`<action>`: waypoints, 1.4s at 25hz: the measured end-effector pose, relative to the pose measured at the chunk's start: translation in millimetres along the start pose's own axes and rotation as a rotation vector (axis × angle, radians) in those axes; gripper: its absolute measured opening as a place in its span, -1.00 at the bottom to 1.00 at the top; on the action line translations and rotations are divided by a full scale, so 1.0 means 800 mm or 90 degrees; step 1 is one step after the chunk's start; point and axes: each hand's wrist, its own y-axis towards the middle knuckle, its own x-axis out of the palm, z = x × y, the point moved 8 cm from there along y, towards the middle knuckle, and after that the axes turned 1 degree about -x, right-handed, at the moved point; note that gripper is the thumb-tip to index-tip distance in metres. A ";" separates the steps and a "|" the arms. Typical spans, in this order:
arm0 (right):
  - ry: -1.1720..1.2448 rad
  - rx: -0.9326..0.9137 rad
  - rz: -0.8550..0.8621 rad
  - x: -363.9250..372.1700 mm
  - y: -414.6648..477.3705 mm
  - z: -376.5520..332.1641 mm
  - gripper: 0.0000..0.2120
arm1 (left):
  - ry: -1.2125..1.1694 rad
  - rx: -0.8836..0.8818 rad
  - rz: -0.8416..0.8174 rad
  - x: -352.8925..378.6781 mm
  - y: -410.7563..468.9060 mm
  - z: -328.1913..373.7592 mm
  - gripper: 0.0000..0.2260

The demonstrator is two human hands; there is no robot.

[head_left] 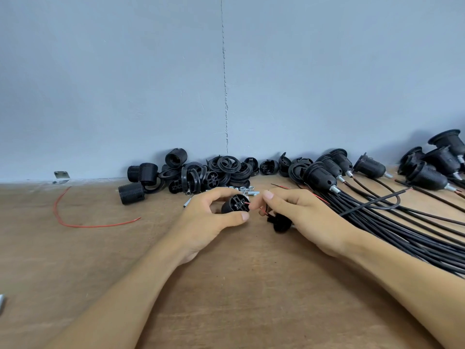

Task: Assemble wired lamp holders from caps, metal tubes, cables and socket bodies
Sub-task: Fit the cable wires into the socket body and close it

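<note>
The wall (pixel 125 84) is a uniform pale blue-grey, crossed by one darker vertical seam line (pixel 224 96) at frame centre. The table (pixel 226 285) is mid-brown with faint lighter mottling. The piled caps (pixel 226 167) and ribbed socket bodies (pixel 141 177) at centre are matt black. The metal tubes (pixel 247 190) are bright silver. The cables (pixel 377 217) at right are black, and the assembled holders (pixel 322 176) there are black with silver necks. The loose wire (pixel 83 226) at left is red. The centre socket body (pixel 235 204) is black, with a red conductor (pixel 247 203) at its face.
</note>
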 end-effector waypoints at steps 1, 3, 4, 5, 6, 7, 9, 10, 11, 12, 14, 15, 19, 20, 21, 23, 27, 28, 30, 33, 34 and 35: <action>0.018 0.004 -0.015 0.001 0.000 0.000 -0.64 | -0.007 -0.001 -0.016 0.000 0.000 0.001 -0.59; 0.029 0.011 -0.042 0.003 0.000 -0.001 -0.64 | -0.009 0.001 -0.043 0.001 0.000 0.003 -0.60; 0.032 0.015 -0.057 0.004 0.000 -0.002 -0.66 | -0.008 0.001 -0.054 0.001 0.000 0.004 -0.59; 0.040 0.020 -0.072 0.005 0.000 -0.003 -0.67 | -0.009 0.000 -0.060 0.002 0.000 0.004 -0.59; 0.051 0.025 -0.086 0.007 -0.001 -0.003 -0.68 | -0.010 -0.001 -0.064 0.002 0.000 0.005 -0.59; 0.061 0.030 -0.094 0.008 -0.001 -0.002 -0.68 | -0.011 -0.002 -0.065 0.003 -0.001 0.005 -0.58; 0.073 0.040 -0.084 0.006 -0.001 0.000 -0.67 | -0.014 -0.002 -0.066 0.004 -0.002 0.006 -0.58; 0.084 0.042 -0.070 0.005 0.000 0.001 -0.68 | -0.015 -0.001 -0.068 0.005 -0.002 0.006 -0.57; 0.106 0.045 -0.051 0.002 0.000 0.002 -0.67 | -0.013 -0.001 -0.071 0.005 -0.002 0.006 -0.57; 0.131 0.048 -0.031 0.000 0.001 0.004 -0.65 | -0.010 -0.002 -0.075 0.006 -0.002 0.005 -0.56; 0.162 0.054 -0.004 -0.003 0.001 0.006 -0.65 | -0.002 -0.005 -0.087 0.007 -0.002 0.004 -0.55; 0.158 0.058 0.000 -0.002 0.001 0.006 -0.68 | 0.000 -0.006 -0.098 0.008 -0.001 0.004 -0.54; 0.079 0.051 0.056 -0.001 0.000 0.005 -0.79 | 0.014 -0.011 -0.135 0.012 -0.002 0.004 -0.51; 0.069 0.045 0.082 -0.003 -0.001 0.004 -0.83 | 0.016 -0.012 -0.137 0.011 -0.002 0.004 -0.51; 0.056 0.036 0.104 -0.004 -0.003 0.002 -0.85 | 0.016 -0.013 -0.137 0.011 -0.002 0.004 -0.51; -0.005 0.014 0.142 -0.004 -0.006 -0.002 -0.88 | 0.013 -0.015 -0.133 0.011 -0.003 0.004 -0.51; -0.148 -0.071 0.210 0.000 -0.014 -0.016 -0.95 | -0.023 -0.020 -0.126 0.011 -0.002 0.005 -0.55; -0.167 -0.086 0.222 0.000 -0.015 -0.020 -0.94 | -0.037 -0.022 -0.128 0.011 -0.002 0.005 -0.55; -0.200 -0.110 0.231 -0.001 -0.016 -0.027 -0.90 | -0.049 -0.020 -0.130 0.012 -0.002 0.005 -0.56; -0.290 -0.155 0.202 0.007 -0.016 -0.039 -0.85 | -0.041 -0.014 -0.097 0.009 -0.002 0.005 -0.54; -0.307 -0.161 0.194 0.008 -0.015 -0.041 -0.84 | -0.039 -0.016 -0.079 0.006 -0.001 0.003 -0.54; -0.317 -0.159 0.192 0.007 -0.015 -0.042 -0.84 | -0.041 -0.021 -0.062 0.004 -0.001 0.002 -0.53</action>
